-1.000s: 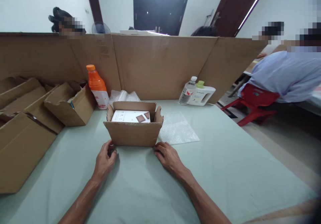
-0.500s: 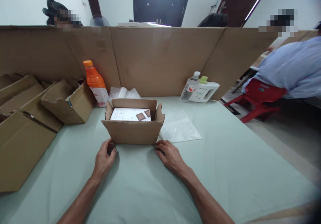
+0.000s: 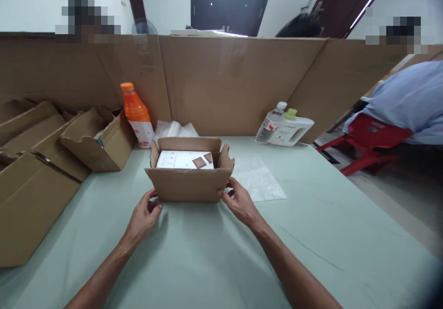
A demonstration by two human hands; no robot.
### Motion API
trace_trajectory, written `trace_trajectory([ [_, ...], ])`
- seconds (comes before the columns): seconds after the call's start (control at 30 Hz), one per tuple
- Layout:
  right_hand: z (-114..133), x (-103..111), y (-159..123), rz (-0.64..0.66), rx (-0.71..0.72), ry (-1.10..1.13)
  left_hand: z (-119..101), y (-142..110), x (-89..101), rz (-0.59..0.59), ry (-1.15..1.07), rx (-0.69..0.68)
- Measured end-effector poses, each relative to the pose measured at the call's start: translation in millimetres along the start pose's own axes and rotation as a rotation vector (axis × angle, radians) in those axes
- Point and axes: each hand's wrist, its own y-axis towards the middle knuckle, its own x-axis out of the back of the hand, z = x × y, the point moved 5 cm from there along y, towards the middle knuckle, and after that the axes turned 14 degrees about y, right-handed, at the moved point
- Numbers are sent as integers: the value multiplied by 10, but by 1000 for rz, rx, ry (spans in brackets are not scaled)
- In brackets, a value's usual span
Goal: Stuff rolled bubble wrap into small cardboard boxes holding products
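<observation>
An open cardboard box (image 3: 188,186) stands upright on the table in front of me. Inside it lies a white carton (image 3: 180,159) with brown squares printed on its top. My left hand (image 3: 143,212) is at the box's lower left corner, fingertips at the cardboard, with the thumb held apart from the curved fingers. At the lower right corner, my right hand (image 3: 240,202) grips the box, thumb on the front face and fingers around the side. A flat sheet of bubble wrap (image 3: 261,179) lies just right of the box, partly hidden behind it.
Several open cardboard boxes (image 3: 38,193) crowd the left side. Behind stand an orange bottle (image 3: 136,115), crumpled clear plastic (image 3: 176,129), a water bottle (image 3: 272,124) and a white jug (image 3: 294,131). A cardboard partition (image 3: 242,82) closes the back. A person sits on a red chair (image 3: 377,133).
My right hand has risen from the table onto the box's right corner, its thumb now on the front face. The left hand stays at the left corner. The view has shifted slightly.
</observation>
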Motion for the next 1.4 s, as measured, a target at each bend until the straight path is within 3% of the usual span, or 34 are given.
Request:
trace_trajectory([
  [0.13, 14, -87, 40, -1, 6, 47, 7, -31, -106, -16, -81, 21],
  [0.3, 9, -134, 205, -3, -8, 51, 1, 167, -146, -59, -171, 45],
  [0.43, -90, -90, 253, 31, 64, -54, 46, 219, -168, -59, -175, 62],
  [0.63, -411, 110, -74, 214, 190, -629, 233, -262, -151, -36, -97, 84],
  [0.8, -462, 223, -96, 161, 157, -788, 14, -522, -230, 51, 84, -114],
  [0.9, -425, 216, -134, 179, 123, -718, -159, -595, -272, 96, 144, -258],
  [1.0, -308, 109, -323, 248, 108, -482, -303, -718, -289, 132, 216, -376],
  [1.13, 40, -251, -688, 435, 99, -92, -563, -936, -374, 143, 319, -636],
  [1.23, 322, -497, -849, 539, 112, 117, -724, -1033, -497, 189, 258, -821],
  [1.3, 407, -546, -883, 569, 94, 227, -745, -1018, -542, 249, 159, -815],
  [1.4, 350, -427, -922, 560, 72, 249, -631, -897, -477, 282, 57, -585],
])
